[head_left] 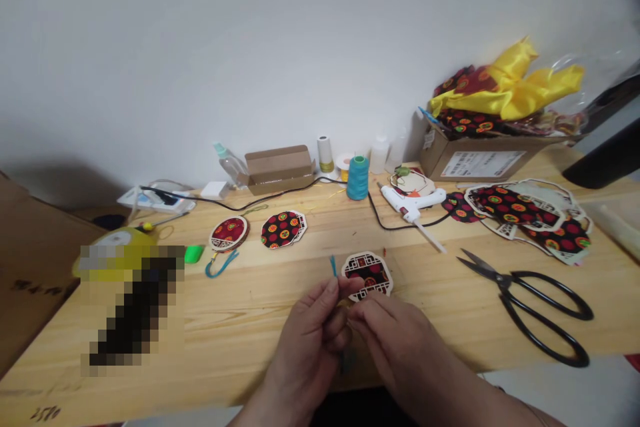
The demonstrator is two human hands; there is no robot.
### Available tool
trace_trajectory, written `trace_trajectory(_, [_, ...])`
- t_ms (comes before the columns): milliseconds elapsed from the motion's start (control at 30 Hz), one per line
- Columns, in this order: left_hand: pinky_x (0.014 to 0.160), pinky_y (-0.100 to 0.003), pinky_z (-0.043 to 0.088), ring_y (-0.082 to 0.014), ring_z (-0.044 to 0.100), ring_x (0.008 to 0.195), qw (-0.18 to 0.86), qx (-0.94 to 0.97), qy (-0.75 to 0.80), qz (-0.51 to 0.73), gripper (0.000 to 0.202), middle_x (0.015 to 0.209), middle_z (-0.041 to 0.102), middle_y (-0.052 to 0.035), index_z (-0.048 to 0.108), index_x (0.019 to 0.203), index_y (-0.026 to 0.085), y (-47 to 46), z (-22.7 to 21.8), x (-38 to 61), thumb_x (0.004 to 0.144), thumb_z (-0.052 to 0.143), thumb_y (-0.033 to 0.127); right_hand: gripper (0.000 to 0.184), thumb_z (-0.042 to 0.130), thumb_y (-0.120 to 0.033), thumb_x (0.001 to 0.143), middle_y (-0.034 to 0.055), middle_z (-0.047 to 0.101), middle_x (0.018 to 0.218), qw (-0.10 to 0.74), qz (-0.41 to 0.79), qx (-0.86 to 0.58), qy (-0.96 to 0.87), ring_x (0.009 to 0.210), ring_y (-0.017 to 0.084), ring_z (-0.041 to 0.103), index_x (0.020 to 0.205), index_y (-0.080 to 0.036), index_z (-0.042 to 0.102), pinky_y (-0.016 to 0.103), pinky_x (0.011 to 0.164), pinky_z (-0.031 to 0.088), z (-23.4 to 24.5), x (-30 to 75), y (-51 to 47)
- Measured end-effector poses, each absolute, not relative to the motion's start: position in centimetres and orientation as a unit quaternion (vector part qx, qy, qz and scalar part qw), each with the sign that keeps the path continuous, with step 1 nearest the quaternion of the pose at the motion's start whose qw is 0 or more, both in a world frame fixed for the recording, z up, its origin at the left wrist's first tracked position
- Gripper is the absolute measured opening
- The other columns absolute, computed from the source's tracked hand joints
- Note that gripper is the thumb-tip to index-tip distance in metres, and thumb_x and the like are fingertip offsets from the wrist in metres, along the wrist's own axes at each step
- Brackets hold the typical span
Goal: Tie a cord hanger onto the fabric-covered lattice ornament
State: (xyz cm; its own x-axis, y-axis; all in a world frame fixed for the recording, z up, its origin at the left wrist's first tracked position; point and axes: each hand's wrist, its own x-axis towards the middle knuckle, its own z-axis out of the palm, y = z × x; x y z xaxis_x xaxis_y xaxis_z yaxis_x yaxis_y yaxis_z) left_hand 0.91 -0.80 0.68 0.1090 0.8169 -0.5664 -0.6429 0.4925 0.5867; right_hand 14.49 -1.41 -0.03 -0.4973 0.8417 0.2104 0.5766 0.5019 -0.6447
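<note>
My left hand (313, 340) and my right hand (395, 340) meet near the front edge of the wooden table (240, 313). Both are closed in a pinch on a thin teal cord (333, 266) whose end sticks up above my left fingers. Just beyond my fingertips lies a small round ornament (367, 273) with a white lattice frame and red-black patterned cloth. My right fingertips are next to its lower edge.
Black scissors (533, 300) lie at the right. A white glue gun (413, 203), a teal thread spool (357, 177), two finished ornaments (283, 229), a stack of patterned frames (530, 210) and cardboard boxes (480, 160) stand farther back. A yellow object (120, 247) sits at the left.
</note>
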Motion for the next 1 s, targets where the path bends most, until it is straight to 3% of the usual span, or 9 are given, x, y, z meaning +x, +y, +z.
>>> trace_trajectory(333, [0.037, -0.013, 0.021, 0.0010, 0.021, 0.040, 0.737, 0.104, 0.438, 0.504, 0.016, 0.093, 0.068, -0.0080, 0.068, 0.078, 0.013, -0.7, 0.7, 0.7, 0.072, 0.068, 0.028, 0.023, 0.035, -0.005, 0.083, 0.0051, 0.056, 0.072, 0.235, 0.242, -0.441, -0.831, 0.065, 0.016, 0.050, 0.074, -0.015, 0.054, 0.028, 0.056, 0.038, -0.6, 14.3, -1.6])
trace_trajectory(733, [0.038, -0.014, 0.019, -0.0003, 0.017, 0.042, 0.739, 0.121, 0.434, 0.501, 0.015, 0.078, 0.062, -0.0022, 0.068, 0.079, 0.014, -0.7, 0.3, 0.6, 0.074, 0.066, 0.028, 0.023, 0.038, -0.008, 0.084, 0.0054, 0.058, 0.073, 0.241, 0.260, -0.447, -0.821, 0.065, 0.016, 0.052, 0.075, -0.015, 0.057, 0.028, 0.056, 0.042, -0.2, 14.5, -1.2])
trace_trajectory(900, [0.038, -0.016, 0.015, -0.0022, 0.014, 0.042, 0.728, 0.178, 0.440, 0.494, 0.019, 0.056, 0.046, 0.0047, 0.068, 0.079, 0.012, -0.8, 0.4, 0.7, 0.079, 0.060, 0.030, 0.018, 0.048, -0.017, 0.084, 0.0085, 0.060, 0.090, 0.409, 0.214, -0.487, -0.742, 0.088, 0.019, 0.053, 0.094, -0.017, 0.064, 0.034, 0.077, 0.045, 1.4, 15.7, 0.6])
trace_trajectory(1000, [0.039, -0.018, 0.013, -0.0041, 0.013, 0.042, 0.723, 0.218, 0.449, 0.477, 0.020, 0.046, 0.027, 0.0090, 0.067, 0.079, 0.014, -1.0, 0.4, 0.9, 0.081, 0.057, 0.031, 0.017, 0.053, -0.020, 0.082, 0.0057, 0.060, 0.086, 0.413, 0.365, -0.479, -0.683, 0.085, 0.017, 0.054, 0.090, -0.020, 0.068, 0.032, 0.075, 0.045, 2.1, 16.1, 2.0])
